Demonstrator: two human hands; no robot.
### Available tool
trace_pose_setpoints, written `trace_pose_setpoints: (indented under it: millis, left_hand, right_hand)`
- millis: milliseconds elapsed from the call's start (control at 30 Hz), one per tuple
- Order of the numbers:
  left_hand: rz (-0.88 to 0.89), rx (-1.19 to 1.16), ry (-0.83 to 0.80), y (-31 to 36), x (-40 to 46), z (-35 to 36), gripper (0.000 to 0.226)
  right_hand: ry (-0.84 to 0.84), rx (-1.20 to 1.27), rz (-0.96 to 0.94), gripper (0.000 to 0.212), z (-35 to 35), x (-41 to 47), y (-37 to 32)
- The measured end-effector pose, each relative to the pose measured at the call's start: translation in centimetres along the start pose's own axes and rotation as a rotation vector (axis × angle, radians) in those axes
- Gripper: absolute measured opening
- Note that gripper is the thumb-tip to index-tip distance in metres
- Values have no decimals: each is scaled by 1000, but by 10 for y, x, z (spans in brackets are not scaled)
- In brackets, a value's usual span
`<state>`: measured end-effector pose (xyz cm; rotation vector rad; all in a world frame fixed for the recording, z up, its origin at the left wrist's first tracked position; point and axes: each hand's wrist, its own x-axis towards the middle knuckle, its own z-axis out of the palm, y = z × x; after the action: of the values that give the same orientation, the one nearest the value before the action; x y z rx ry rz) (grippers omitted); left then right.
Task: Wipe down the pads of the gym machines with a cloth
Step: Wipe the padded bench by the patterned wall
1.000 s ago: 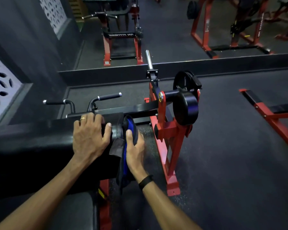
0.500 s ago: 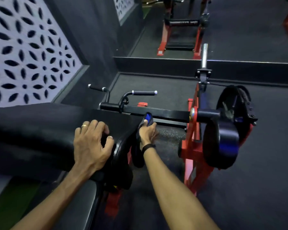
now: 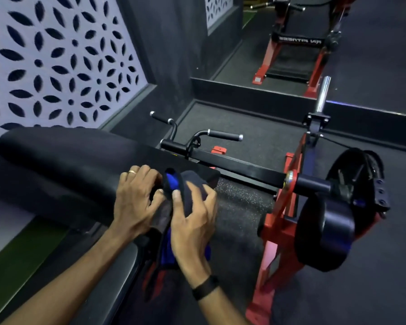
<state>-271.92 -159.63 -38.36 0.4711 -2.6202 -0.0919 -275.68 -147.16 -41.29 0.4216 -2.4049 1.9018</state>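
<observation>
A long black pad (image 3: 63,165) of a red gym machine lies across the left of the head view. A dark cloth with blue patches (image 3: 174,184) is bunched at the pad's right end and hangs down below it. My left hand (image 3: 134,198), a ring on one finger, grips the cloth's left edge with curled fingers at the pad's end. My right hand (image 3: 192,219) holds the cloth from the right, thumb pressed on the blue patch. A second black pad (image 3: 117,273) sits below my left forearm.
The red machine frame (image 3: 279,219) stands to the right with a black roller pad (image 3: 326,233), a weight plate (image 3: 359,181) and a chrome bar (image 3: 322,95). Black handles (image 3: 223,134) stick up beyond the pad. A patterned wall panel (image 3: 56,62) is left; a mirror reflects another machine (image 3: 298,43).
My right hand has come up from the pad's end face to the top corner with the cloth. My left hand now grips the cloth instead of resting on the pad. The camera moved closer.
</observation>
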Motion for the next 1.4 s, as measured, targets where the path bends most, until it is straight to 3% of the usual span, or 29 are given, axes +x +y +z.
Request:
trace_pose_setpoints:
  millis: [233, 400, 667, 767, 900, 967, 1067, 1233, 1333, 1400]
  left_hand:
    - [-74, -17, 44, 3, 3, 2, 20]
    - [-166, 21, 65, 21, -6, -4, 32]
    - [-193, -145, 78, 20, -96, -30, 51]
    - [-380, -249, 139, 7, -129, -46, 55]
    - [-761, -806, 154, -27, -169, -88, 59]
    - [-910, -1085, 257, -44, -191, -107, 44]
    - [-990, -1404, 458, -66, -223, -135, 21]
    - [-1060, -1326, 522, -93, -293, -174, 34]
    - [-1218, -1264, 616, -102, -323, -193, 35]
    - [-1279, -1259, 664, -107, -338, -204, 29]
  right_hand:
    - [-295, -548, -200, 32, 1, 43, -18]
    - [-509, -616, -120, 38, 4, 73, -30]
    - [-291, -791, -444, 28, -18, -21, -48]
    - [-424, -662, -475, 29, -6, -65, -63]
    - [-601, -420, -394, 31, 19, -125, -82]
    - [-648, -375, -439, 35, 35, -153, -90]
    - [-760, -309, -518, 50, 54, -194, -105]
    - [-1064, -186, -594, 81, 70, -242, -117]
    - [-1101, 58, -488, 86, 75, -251, -128]
    - [-1122, 88, -381, 82, 85, -252, -139]
